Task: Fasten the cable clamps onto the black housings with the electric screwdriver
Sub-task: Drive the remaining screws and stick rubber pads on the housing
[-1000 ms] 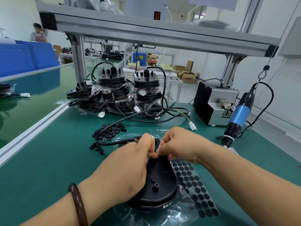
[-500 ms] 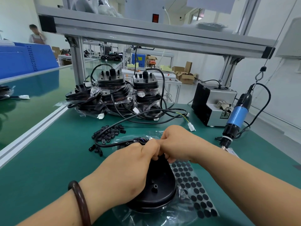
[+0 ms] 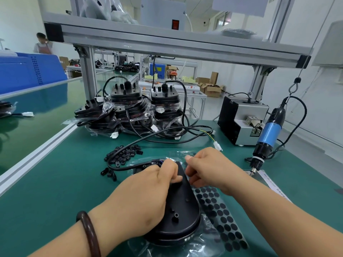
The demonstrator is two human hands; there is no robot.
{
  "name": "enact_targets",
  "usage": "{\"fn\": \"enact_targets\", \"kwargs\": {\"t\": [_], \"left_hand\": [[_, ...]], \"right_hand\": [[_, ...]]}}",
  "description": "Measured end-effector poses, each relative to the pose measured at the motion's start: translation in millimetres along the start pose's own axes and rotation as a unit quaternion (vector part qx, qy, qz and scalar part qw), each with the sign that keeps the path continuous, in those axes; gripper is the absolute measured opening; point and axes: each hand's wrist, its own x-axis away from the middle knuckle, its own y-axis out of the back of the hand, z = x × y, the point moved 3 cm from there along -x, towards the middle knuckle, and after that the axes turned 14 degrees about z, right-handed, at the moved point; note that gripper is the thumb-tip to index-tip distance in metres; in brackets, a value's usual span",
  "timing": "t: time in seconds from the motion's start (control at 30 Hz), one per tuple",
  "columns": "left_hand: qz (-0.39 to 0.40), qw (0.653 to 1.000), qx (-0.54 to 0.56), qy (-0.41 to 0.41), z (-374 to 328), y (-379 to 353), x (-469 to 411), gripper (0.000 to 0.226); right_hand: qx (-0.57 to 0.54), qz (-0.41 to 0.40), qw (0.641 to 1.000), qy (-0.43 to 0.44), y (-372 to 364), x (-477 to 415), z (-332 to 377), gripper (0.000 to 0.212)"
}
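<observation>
Both hands meet over the narrow far end of a black, teardrop-shaped plastic housing (image 3: 182, 216), which lies flat on a crinkled clear plastic bag (image 3: 202, 243) beneath them. Left hand (image 3: 148, 191) rests with its palm on the housing's left side, fingers curled inward at the tip where a thin black cable (image 3: 130, 166) runs in; whether they pinch the cable or some small part is hidden. Right hand (image 3: 209, 167) sits just beside it, not quite touching, fingers bent down toward the same tip, and what they hold, if anything, cannot be told. A dark brown ring bracelet (image 3: 89, 232) circles the left wrist. Under the right wrist lies a clear sheet of round black adhesive pads (image 3: 220, 214). Just beyond the left hand is a loose heap of small black plastic cable clamps (image 3: 124, 154), with the cable looping past it. Off to the right of the right hand, well apart, the blue-and-black electric screwdriver (image 3: 269, 134) hangs tip-down from a hook. Behind it stands a black-and-silver box-shaped machine (image 3: 239, 119). Far beyond both hands stand stacks of bagged black housings (image 3: 130, 108) trailing cables.
</observation>
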Motion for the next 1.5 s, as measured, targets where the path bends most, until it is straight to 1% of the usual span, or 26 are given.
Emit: {"fn": "enact_targets", "kwargs": {"t": [0.1, 0.17, 0.23, 0.47, 0.57, 0.6, 0.63, 0.7, 0.77, 0.87, 0.97, 1.0, 1.07, 1.13, 1.2, 1.23, 1.27, 1.3, 1.33, 1.37, 1.4, 1.43, 1.47, 1.5], "left_hand": [[0.035, 0.999, -0.038, -0.001, -5, 3, -2, 0.028], [0.035, 0.998, -0.054, 0.001, -7, 3, -4, 0.035], [0.02, 0.998, -0.066, 0.003, -10, 3, -4, 0.035], [-0.014, 1.0, 0.004, 0.008, -6, 1, 1, 0.025], [-0.049, 0.998, 0.027, 0.012, -5, 1, 4, 0.025], [-0.065, 0.997, 0.039, 0.016, -3, 1, 6, 0.027], [-0.079, 0.995, 0.055, 0.02, -1, 0, 8, 0.03], [-0.103, 0.989, 0.101, 0.028, 4, -3, 9, 0.038], [-0.154, 0.975, 0.158, 0.039, 10, -3, 9, 0.05], [-0.233, 0.942, 0.232, 0.072, 32, 12, 5, 0.056], [-0.28, 0.921, 0.251, 0.101, 62, 38, -1, 0.054], [-0.286, 0.92, 0.244, 0.108, 71, 46, -3, 0.051], [-0.275, 0.925, 0.23, 0.125, 87, 59, -8, 0.044], [-0.245, 0.935, 0.215, 0.138, 97, 68, -15, 0.034], [-0.21, 0.951, 0.185, 0.133, 96, 78, -26, 0.034], [-0.189, 0.96, 0.161, 0.127, 93, 82, -33, 0.04], [-0.167, 0.969, 0.133, 0.122, 88, 86, -41, 0.053], [-0.149, 0.976, 0.104, 0.117, 81, 90, -49, 0.068], [-0.137, 0.982, 0.077, 0.108, 74, 94, -58, 0.082], [-0.134, 0.985, 0.053, 0.097, 66, 97, -65, 0.092], [-0.134, 0.987, 0.038, 0.086, 59, 101, -72, 0.098], [-0.132, 0.988, 0.039, 0.077, 54, 105, -78, 0.1], [-0.125, 0.988, 0.05, 0.072, 50, 109, -81, 0.098], [-0.112, 0.989, 0.059, 0.074, 48, 112, -82, 0.091]], "right_hand": [[-0.002, -0.008, 1.0, 0.002, -2, 2, -2, 0.044], [-0.004, -0.009, 1.0, 0.006, -2, 2, 0, 0.044], [-0.007, -0.003, 1.0, 0.008, -2, 4, 1, 0.044], [-0.037, 0.013, 0.999, 0.009, -1, 7, -2, 0.041], [-0.045, 0.027, 0.999, 0.003, 5, 4, -4, 0.041], [-0.039, 0.018, 0.999, 0.001, 11, 0, -5, 0.041], [-0.025, -0.003, 1.0, -0.002, 20, -6, -6, 0.04], [0.023, -0.071, 0.997, -0.005, 40, -23, -7, 0.036], [0.097, -0.135, 0.986, -0.008, 58, -46, -7, 0.036], [0.184, -0.153, 0.97, -0.051, 69, -87, -12, 0.047], [0.215, -0.137, 0.96, -0.111, 66, -118, -27, 0.056], [0.229, -0.145, 0.955, -0.123, 65, -123, -31, 0.052], [0.244, -0.189, 0.942, -0.13, 67, -126, -33, 0.037], [0.195, -0.225, 0.951, -0.081, 71, -125, -31, 0.03], [0.08, -0.216, 0.973, 0.005, 75, -118, -23, 0.03], [-0.005, -0.197, 0.979, 0.052, 77, -111, -16, 0.03], [-0.094, -0.17, 0.976, 0.094, 78, -102, -7, 0.034], [-0.169, -0.143, 0.967, 0.126, 78, -90, 4, 0.042], [-0.228, -0.127, 0.952, 0.158, 78, -78, 14, 0.05], [-0.277, -0.116, 0.932, 0.201, 78, -67, 23, 0.046], [-0.33, -0.103, 0.903, 0.254, 78, -55, 31, 0.038], [-0.384, -0.081, 0.867, 0.307, 77, -43, 38, 0.036], [-0.448, -0.05, 0.821, 0.35, 77, -31, 43, 0.035], [-0.507, -0.017, 0.773, 0.38, 76, -20, 46, 0.03]]}}
